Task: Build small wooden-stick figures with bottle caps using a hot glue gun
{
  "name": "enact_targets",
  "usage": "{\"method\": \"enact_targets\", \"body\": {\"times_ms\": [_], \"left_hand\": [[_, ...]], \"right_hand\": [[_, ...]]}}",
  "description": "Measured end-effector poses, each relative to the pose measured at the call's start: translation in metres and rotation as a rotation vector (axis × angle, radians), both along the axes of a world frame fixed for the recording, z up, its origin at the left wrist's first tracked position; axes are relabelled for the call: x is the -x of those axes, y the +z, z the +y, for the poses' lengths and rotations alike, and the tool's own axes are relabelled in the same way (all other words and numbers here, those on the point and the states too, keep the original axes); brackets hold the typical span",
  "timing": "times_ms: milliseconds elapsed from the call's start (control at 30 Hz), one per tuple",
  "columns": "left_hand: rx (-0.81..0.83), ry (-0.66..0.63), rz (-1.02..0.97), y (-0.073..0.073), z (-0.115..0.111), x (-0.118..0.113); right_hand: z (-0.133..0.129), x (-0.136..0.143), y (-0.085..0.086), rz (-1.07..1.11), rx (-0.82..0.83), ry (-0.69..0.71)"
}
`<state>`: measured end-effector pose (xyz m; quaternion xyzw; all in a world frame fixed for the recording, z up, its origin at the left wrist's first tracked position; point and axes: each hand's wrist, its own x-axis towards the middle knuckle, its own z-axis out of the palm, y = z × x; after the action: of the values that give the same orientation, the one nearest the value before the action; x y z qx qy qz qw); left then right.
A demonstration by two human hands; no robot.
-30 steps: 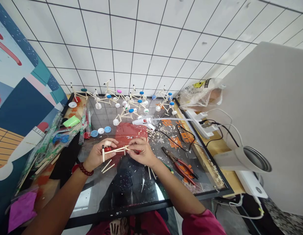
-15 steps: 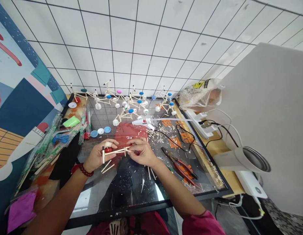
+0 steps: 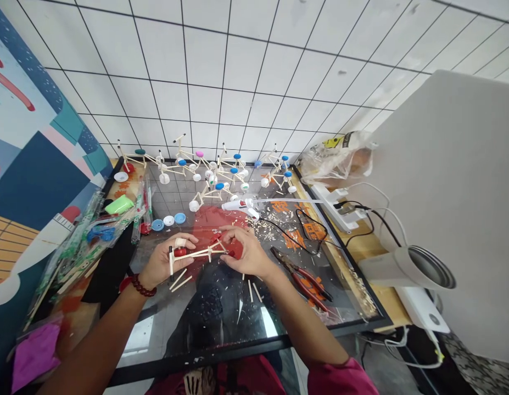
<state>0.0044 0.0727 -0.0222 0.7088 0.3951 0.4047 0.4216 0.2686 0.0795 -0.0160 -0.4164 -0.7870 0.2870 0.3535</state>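
Note:
Between my two hands is a small model bicycle (image 3: 202,253) of pale wooden sticks, with black-tipped handlebars and red bottle caps for wheels. My left hand (image 3: 162,260), a bandage on one finger, grips its handlebar end around a red cap (image 3: 180,252). At the other end, my right hand (image 3: 248,252) has thumb and fingers curled about the rear sticks and another red cap (image 3: 231,254). Part of that end is hidden by the fingers. Beneath lies a red mat (image 3: 205,219). Loose sticks (image 3: 180,281) rest on the glass tabletop near my left hand.
Several similar model bicycles (image 3: 219,187) stand along the back. A white glue gun (image 3: 241,206) lies ahead of my right hand among wood scraps. Red-handled pliers (image 3: 301,278) and a power strip (image 3: 339,208) are at the right. Blue caps (image 3: 157,225) and bagged sticks (image 3: 85,247) sit left.
My right hand's fingers have shifted and parted around the rear end, baring more of its sticks and a red cap. My left hand keeps its hold, moving only slightly.

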Motion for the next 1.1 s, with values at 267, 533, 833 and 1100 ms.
{"method": "enact_targets", "body": {"times_ms": [267, 533, 833, 1100], "left_hand": [[-0.030, 0.001, 0.005, -0.004, 0.003, 0.004], [0.013, 0.047, -0.025, -0.005, 0.003, 0.001], [0.055, 0.090, -0.051, -0.011, 0.002, 0.003], [0.065, 0.098, -0.066, -0.008, 0.001, 0.001]], "right_hand": [[0.007, -0.018, 0.000, 0.042, -0.015, -0.050], [0.003, 0.010, -0.020, 0.085, -0.035, -0.020], [0.021, -0.005, -0.029, 0.468, 0.389, -0.156], [0.021, -0.007, -0.026, 0.558, 0.446, -0.155]]}}
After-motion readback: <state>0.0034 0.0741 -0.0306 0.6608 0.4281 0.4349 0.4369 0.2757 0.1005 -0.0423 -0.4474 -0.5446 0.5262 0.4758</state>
